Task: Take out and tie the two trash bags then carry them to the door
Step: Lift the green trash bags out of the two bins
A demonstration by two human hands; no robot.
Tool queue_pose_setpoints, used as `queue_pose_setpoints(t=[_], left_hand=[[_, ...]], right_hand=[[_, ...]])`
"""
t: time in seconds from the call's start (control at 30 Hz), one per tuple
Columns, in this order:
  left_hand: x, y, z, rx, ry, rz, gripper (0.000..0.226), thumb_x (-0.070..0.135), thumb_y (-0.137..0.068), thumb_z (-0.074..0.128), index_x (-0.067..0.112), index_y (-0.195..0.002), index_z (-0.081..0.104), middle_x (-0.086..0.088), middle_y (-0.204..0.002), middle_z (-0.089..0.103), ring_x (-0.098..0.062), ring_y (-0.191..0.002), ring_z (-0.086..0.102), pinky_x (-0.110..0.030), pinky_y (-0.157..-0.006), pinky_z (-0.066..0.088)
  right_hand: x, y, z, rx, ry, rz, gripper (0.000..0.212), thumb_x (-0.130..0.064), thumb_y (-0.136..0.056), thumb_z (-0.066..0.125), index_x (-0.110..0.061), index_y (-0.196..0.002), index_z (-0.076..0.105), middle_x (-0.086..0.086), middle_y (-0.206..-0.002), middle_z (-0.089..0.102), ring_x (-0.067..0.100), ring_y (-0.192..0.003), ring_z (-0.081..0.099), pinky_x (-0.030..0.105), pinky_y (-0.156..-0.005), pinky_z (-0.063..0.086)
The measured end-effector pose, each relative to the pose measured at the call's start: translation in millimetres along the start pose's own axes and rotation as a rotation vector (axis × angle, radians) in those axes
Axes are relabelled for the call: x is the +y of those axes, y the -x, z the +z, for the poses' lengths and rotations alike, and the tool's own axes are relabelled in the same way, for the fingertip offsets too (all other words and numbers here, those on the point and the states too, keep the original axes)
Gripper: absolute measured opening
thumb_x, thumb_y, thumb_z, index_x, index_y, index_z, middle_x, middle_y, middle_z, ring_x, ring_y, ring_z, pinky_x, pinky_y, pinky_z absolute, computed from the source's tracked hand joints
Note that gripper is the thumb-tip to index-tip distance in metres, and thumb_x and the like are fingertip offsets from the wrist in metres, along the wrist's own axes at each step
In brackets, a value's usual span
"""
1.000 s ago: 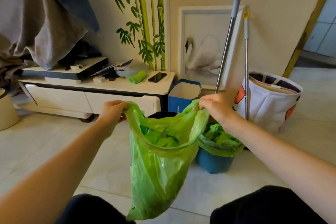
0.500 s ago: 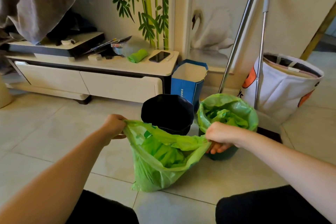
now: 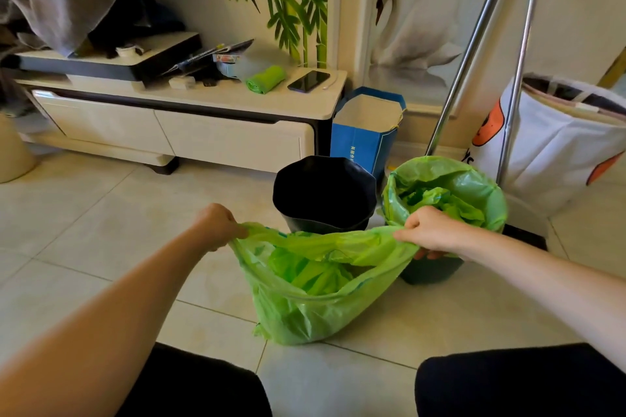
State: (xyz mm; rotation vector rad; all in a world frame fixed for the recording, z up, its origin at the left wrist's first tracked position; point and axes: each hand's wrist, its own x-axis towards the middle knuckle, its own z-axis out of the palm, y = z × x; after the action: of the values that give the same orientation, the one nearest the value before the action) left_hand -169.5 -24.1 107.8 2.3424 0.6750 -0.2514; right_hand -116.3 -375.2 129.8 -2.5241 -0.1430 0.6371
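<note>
A green trash bag (image 3: 305,308) sits on the tiled floor between my knees, its mouth stretched wide and crumpled green waste inside. My left hand (image 3: 216,225) grips the bag's left rim. My right hand (image 3: 430,230) grips the right rim. Behind it stands a black bin (image 3: 323,195) with no bag showing. To its right a second green trash bag (image 3: 450,193) still lines a dark bin (image 3: 430,271) and is folded over that bin's rim.
A low white TV cabinet (image 3: 203,132) runs along the wall at left, with a phone (image 3: 309,80) and a green bag roll (image 3: 266,78) on top. A blue paper bag (image 3: 366,135), two mop handles (image 3: 474,44) and a white fabric basket (image 3: 559,135) stand behind the bins.
The bag came down from chest height and now rests on the floor. My hands moved lower and farther apart, stretching its mouth. The view dropped toward the bins.
</note>
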Motion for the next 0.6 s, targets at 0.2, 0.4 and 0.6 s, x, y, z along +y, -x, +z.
queue_pose_setpoints(t=[0.2, 0.4, 0.6], left_hand=[[-2.0, -8.8, 8.7, 0.024, -0.471, 0.102, 0.046, 0.030, -0.075, 0.074, 0.009, -0.116, 0.064, -0.014, -0.117, 0.056, -0.029, -0.121, 0.045, -0.033, -0.097, 0.039], [13.7, -3.9, 22.7, 0.025, -0.575, 0.267, 0.043, 0.046, -0.080, 0.068, 0.024, -0.117, 0.063, -0.005, -0.119, 0.061, -0.027, -0.116, 0.052, -0.038, -0.090, 0.048], [23.9, -3.3, 25.3, 0.080, -0.503, 0.339, 0.014, 0.024, -0.082, 0.058, 0.029, -0.085, 0.070, -0.003, -0.100, 0.070, -0.027, -0.093, 0.063, -0.033, -0.072, 0.051]], right_hand=[[-0.4, 1.5, -0.3, 0.061, -0.001, -0.012, 0.031, -0.025, -0.091, 0.059, 0.004, -0.099, 0.065, 0.004, -0.071, 0.064, 0.012, -0.063, 0.066, 0.028, -0.059, 0.056], [0.3, 0.2, 1.7, 0.081, 0.207, -0.050, 0.037, -0.026, -0.088, 0.060, 0.003, -0.109, 0.064, 0.021, -0.096, 0.072, 0.027, -0.080, 0.070, 0.036, -0.072, 0.057], [-11.0, 12.6, 3.3, 0.092, 0.378, -0.429, 0.031, -0.033, -0.090, 0.057, -0.022, -0.119, 0.058, -0.004, -0.118, 0.057, 0.014, -0.110, 0.055, 0.031, -0.093, 0.047]])
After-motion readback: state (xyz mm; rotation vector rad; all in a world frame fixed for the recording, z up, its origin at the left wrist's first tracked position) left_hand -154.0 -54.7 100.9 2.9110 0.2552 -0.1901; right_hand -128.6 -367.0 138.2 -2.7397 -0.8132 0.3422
